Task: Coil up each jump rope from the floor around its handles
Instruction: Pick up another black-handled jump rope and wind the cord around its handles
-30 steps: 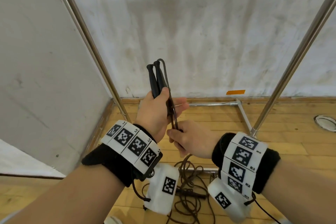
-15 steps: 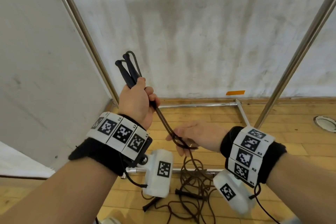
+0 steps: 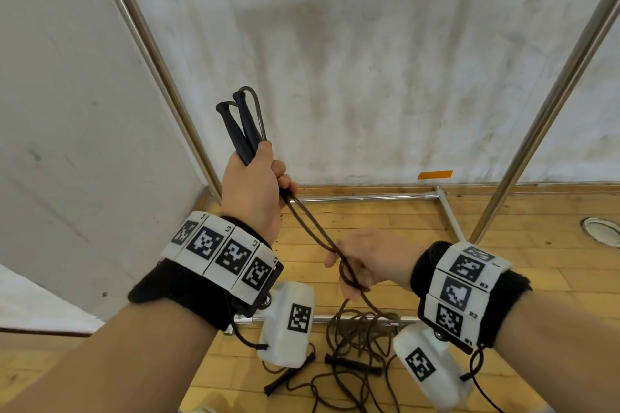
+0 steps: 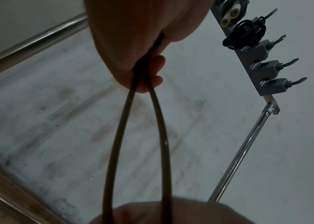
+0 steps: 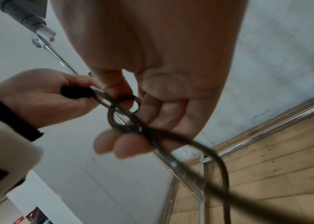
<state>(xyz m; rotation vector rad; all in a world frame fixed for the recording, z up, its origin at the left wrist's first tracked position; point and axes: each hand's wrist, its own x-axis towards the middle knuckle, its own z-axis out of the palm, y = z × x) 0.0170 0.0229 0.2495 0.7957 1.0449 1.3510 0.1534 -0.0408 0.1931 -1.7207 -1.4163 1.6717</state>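
On the left, the left hand is raised in front of the white wall, its fingers curled tight round the two black handles of a jump rope, held together with their ends pointing up and slightly left. A short loop of rope arches over the handle tops. Just behind the hand, a slanted metal pole runs down to the floor.

From the bottom of the left fist, two brown rope strands come out side by side and slope down to the right, taut, toward the right hand. The left wrist view shows the same two strands parting slightly as they leave the fist.

The right hand sits lower, above the wooden floor, fingers bent round the rope where it crosses itself in a small loop (whether this is a true knot or only a twist, I cannot tell). Past that hand the strands drop away to the floor.

Below and between the wrists lies a loose tangled pile of rope on the floor, with another black handle among the tangle and a further one to its left, partly hidden by the wrist camera.

At far right a second slanted pole rises from the frame, and a round metal plate is set in the floor.
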